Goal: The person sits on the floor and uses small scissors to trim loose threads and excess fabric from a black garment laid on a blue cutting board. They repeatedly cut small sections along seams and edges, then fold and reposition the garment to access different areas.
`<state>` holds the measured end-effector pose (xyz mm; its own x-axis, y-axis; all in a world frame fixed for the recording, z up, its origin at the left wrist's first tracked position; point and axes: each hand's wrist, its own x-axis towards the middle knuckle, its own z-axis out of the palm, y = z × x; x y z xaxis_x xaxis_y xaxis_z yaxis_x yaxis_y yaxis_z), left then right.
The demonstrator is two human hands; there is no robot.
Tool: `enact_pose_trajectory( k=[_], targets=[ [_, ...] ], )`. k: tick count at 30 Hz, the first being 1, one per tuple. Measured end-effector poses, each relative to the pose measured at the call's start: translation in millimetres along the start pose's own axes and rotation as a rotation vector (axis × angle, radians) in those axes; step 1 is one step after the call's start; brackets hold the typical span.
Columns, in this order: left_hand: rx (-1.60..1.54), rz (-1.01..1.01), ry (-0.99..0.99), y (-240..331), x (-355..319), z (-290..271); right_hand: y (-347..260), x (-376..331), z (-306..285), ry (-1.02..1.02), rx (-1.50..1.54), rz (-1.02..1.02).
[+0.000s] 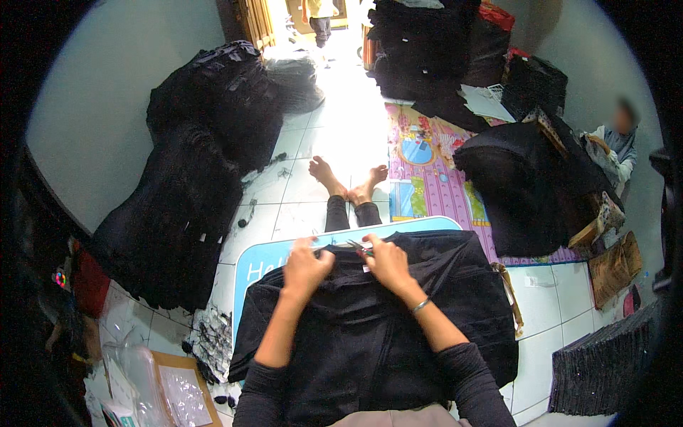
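Observation:
Across a low light-blue table lies a black garment, with its upper edge toward the far side. My right hand is closed around small scissors, their pointed metal blades aimed left over that edge. A small pale label shows on the cloth beside this hand. At the left of the blades, my left hand is bent over the same edge and appears to pinch the cloth. Its fingertips are slightly blurred.
Black garments are heaped at left, others stacked at the back right. A person sits at right by a black cloth pile on a colourful mat. Folded black pieces stand at lower right; plastic bags lie lower left.

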<state>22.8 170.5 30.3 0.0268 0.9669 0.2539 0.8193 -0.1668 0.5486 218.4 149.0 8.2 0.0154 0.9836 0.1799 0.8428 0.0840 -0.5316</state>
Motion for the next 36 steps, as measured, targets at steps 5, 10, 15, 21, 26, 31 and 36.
enact_pose_trajectory(
  k=[5,10,15,21,26,31,36],
  targets=[
    [0.323,-0.011,-0.105,22.3,-23.7,38.0,5.1,-12.0,17.2,0.078,0.083,-0.138],
    [0.094,0.069,0.037,-4.6,-24.1,31.4,7.6,-13.4,15.3,0.054,0.106,-0.255],
    [-1.122,-0.341,-0.142,-26.7,-32.1,3.5,2.3,-13.0,11.0,0.169,0.057,-0.14],
    [-1.267,-0.437,-0.218,-35.4,-40.6,7.6,2.2,-9.5,9.6,0.059,0.086,-0.095],
    [-1.165,-0.24,-0.144,-34.6,-41.2,18.9,-9.7,-9.5,0.3,0.161,0.296,0.022],
    [-1.071,-0.115,-0.072,-31.6,-44.6,22.5,-36.3,-18.7,3.5,-0.071,0.652,-0.11],
    [-0.866,-0.014,-0.069,-24.3,-45.8,15.1,-43.4,-24.7,16.2,-0.037,0.469,-0.189]
  ],
)
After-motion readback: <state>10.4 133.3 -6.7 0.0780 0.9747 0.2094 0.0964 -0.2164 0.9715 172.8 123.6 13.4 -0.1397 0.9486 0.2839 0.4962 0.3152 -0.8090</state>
